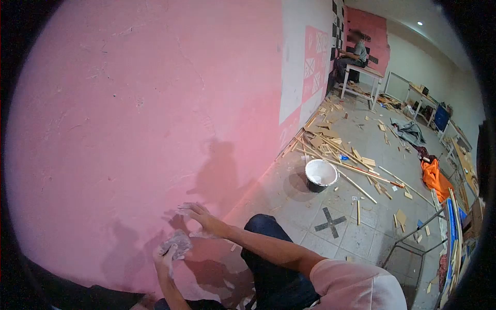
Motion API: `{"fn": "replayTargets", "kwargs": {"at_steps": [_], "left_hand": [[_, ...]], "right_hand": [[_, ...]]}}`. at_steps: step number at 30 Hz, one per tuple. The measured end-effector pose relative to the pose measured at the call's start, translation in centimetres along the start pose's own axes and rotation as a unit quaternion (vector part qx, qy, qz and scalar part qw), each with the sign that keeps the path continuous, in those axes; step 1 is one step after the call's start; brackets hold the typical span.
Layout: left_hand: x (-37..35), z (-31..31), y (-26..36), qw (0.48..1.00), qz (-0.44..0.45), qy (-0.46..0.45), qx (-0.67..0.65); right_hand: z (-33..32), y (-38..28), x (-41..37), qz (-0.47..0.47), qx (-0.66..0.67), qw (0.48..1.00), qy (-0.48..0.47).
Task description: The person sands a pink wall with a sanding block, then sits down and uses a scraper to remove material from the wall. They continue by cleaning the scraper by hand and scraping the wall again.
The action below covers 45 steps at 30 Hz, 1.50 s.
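Grey and dusty, the crumpled piece (181, 242) is sitting clamped between thumb and fingers of my left hand (163, 259), near the pink wall (129, 129). From my remote post, I am judging that a light, even grip is suiting it best. My right hand (209, 222) is showing spread fingers and nothing held; wall contact I am not managing to tell. Beyond, a bucket (316, 187) is standing beside wooden strips (351, 160); farthest, a person (357, 54) is sitting.
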<state>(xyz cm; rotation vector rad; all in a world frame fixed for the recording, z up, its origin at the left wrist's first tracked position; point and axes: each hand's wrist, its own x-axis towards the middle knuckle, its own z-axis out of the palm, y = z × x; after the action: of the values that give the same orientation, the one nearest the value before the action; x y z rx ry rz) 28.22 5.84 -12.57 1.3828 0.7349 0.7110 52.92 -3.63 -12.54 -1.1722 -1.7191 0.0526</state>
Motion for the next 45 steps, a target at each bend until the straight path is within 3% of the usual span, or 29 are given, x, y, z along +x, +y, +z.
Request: {"fn": "replayTargets", "kwargs": {"at_steps": [5,14,17,20,23,26,29,38,45], "left_hand": [[0.2,0.6,-1.3,1.0,0.007,-0.007,-0.015],[-0.1,0.9,-0.6,0.999,0.029,-0.015,-0.007],[-0.3,0.6,0.4,0.999,0.017,0.031,-0.035],[-0.6,1.2,0.6,0.999,0.025,-0.006,0.021],[-0.3,1.3,-0.2,0.999,0.051,0.002,-0.018],[0.0,0.3,0.1,1.0,0.021,0.012,-0.015],[0.3,0.4,-1.2,0.999,0.034,0.013,-0.029],[0.3,0.8,-1.0,0.997,0.059,-0.041,0.001],[-0.3,1.4,-0.1,0.998,0.04,-0.038,0.009]], "right_hand": [[2.0,1.6,-0.3,0.02,0.0,0.999,-0.031],[1.8,1.8,-0.3,0.06,0.047,0.997,0.021],[0.3,0.6,-0.1,0.085,0.054,0.994,0.035],[1.6,1.4,-0.3,0.071,0.068,0.994,0.036],[1.4,1.1,-0.5,0.098,0.082,0.991,0.033],[0.7,0.9,-0.4,0.112,0.083,0.99,0.038],[1.3,1.5,-0.3,0.087,0.097,0.991,0.031],[1.8,1.2,-0.7,0.149,0.123,0.981,0.008],[1.5,1.3,-1.0,0.144,0.181,0.973,-0.014]]}}
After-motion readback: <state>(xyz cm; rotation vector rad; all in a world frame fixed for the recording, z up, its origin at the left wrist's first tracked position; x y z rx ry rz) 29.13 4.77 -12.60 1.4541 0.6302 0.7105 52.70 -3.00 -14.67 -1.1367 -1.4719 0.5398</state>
